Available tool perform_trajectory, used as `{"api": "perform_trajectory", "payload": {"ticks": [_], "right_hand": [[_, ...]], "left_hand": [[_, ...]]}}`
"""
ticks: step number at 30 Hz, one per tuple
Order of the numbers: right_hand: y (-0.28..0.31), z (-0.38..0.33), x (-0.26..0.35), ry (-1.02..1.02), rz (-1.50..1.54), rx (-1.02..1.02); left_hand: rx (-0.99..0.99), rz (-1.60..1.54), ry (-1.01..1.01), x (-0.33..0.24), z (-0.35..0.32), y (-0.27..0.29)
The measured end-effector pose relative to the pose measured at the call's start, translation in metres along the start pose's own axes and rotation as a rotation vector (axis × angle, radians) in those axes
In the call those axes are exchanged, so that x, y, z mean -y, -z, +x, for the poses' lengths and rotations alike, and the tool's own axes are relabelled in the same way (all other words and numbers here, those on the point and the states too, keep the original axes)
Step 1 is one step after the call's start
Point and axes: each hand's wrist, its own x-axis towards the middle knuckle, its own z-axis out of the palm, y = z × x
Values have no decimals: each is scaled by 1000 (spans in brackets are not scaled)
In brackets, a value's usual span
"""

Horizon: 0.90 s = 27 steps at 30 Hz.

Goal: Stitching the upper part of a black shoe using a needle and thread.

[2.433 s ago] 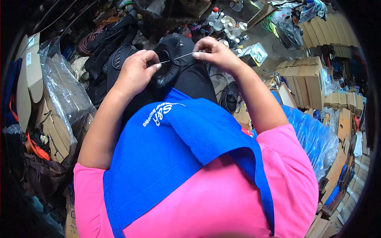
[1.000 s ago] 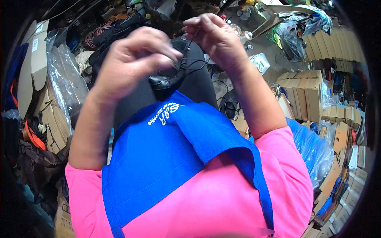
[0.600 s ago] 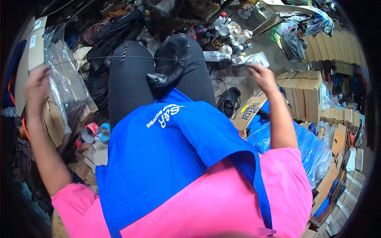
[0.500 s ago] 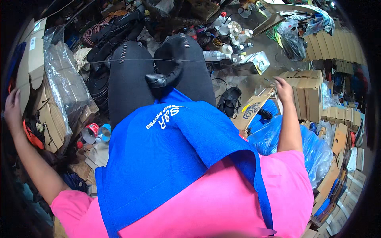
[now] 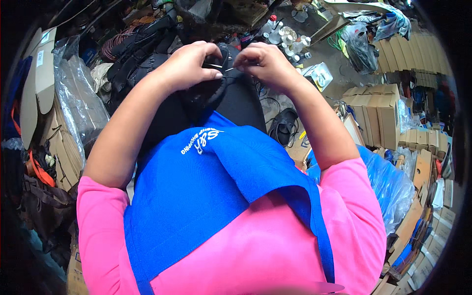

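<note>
A black shoe (image 5: pixel 204 93) rests on my lap between my dark-clad knees, partly covered by my hands. My left hand (image 5: pixel 189 66) is curled over the shoe's left side, thumb below and fingers above. Between that thumb and the fingers shows a thin shiny needle-like piece (image 5: pixel 212 65). Just to the right, my right hand (image 5: pixel 265 61) is closed in a pinch close to the shoe. A thin pale strand (image 5: pixel 229 69) sticks out at its fingertips; it looks like thread, but is too fine to be sure. A blue apron (image 5: pixel 196 187) covers my front.
Another black shoe (image 5: pixel 283 127) lies on the floor at my right. Farther off stand several bottles (image 5: pixel 290 39) and a clear plastic container (image 5: pixel 322 76). Cardboard boxes (image 5: pixel 371 110) and a blue plastic bag (image 5: pixel 386 187) crowd the right; plastic-wrapped cardboard (image 5: pixel 81 98) stands at the left.
Both hands have come in from far out on either side to the shoe. The thin thread that was stretched across my knees no longer shows taut.
</note>
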Motion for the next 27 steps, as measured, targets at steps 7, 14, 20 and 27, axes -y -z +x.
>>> {"api": "perform_trajectory", "payload": {"ticks": [7, 14, 20, 27], "right_hand": [[-3, 6, -3, 73, 14, 48], [-17, 3, -4, 37, 179, 58], [-39, -19, -5, 46, 223, -166], [-35, -27, 9, 119, -65, -153]], "left_hand": [[245, -254, 74, 14, 15, 1], [293, -504, 211, 22, 17, -7], [389, -582, 185, 29, 12, -2], [446, -486, 111, 26, 10, 1]]}}
